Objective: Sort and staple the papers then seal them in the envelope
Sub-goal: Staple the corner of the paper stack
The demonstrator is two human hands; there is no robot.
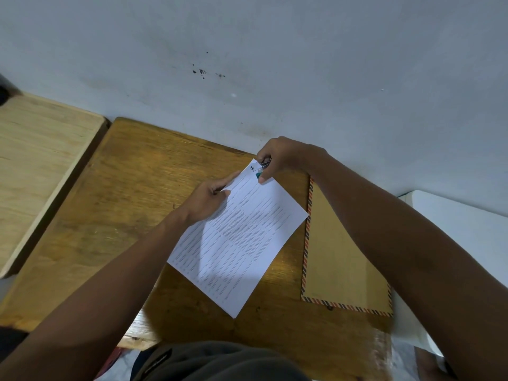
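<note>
A stack of printed white papers [242, 237] lies tilted on the brown wooden desk [115, 204]. My left hand [211, 198] pinches the stack's upper left edge. My right hand [277, 158] grips a small metal stapler [264, 164] at the papers' top corner, the thumb pressing on the sheet; most of the stapler is hidden by the fingers. A tan envelope [338, 259] with a red and dark striped border lies flat to the right of the papers, partly under my right forearm.
A lighter wooden desk [35, 166] adjoins on the left. The grey wall [247, 64] runs right behind the desk's far edge. A white surface [461, 224] stands at the right. My dark clothing shows at the bottom.
</note>
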